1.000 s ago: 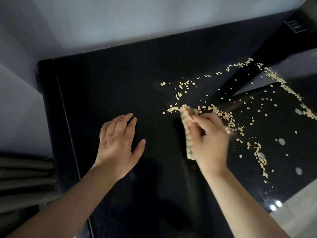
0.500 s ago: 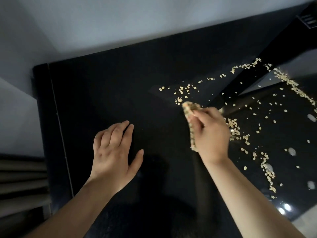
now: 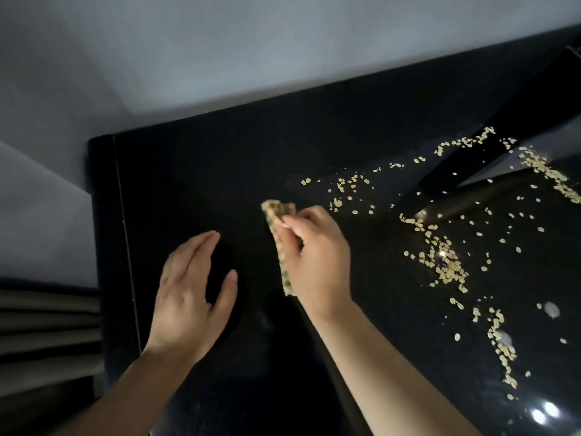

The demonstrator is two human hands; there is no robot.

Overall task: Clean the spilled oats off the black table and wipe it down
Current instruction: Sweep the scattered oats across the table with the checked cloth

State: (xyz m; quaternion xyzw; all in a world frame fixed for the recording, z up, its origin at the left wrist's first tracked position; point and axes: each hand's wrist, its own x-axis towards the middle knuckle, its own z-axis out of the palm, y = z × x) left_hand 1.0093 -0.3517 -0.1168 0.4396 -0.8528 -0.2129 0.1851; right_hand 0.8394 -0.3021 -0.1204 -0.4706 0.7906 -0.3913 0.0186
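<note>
Oats (image 3: 446,265) litter the right half of the black table (image 3: 204,184) as we work, by our reading, through the sweeping stage of the clean-up; the wipe-down has not yet begun. Our right hand (image 3: 317,259) pinches a folded, speckled cloth (image 3: 278,212) between thumb and curled fingers, holding it on edge near the middle of the table like a scraper. Our left hand (image 3: 191,297) lies spread, fingers straight and thumb apart, toward the table's left edge; whether it presses the surface or hovers just above, we cannot tell. The flakes lie to the right of the cloth: a loose scatter just beside the right hand on its far side, and thicker trails toward the right edge and far right corner. The next move, we judge, calls for carrying the cloth beyond those trails and drawing them into one heap, slowly, so none skip off the edge.
</note>
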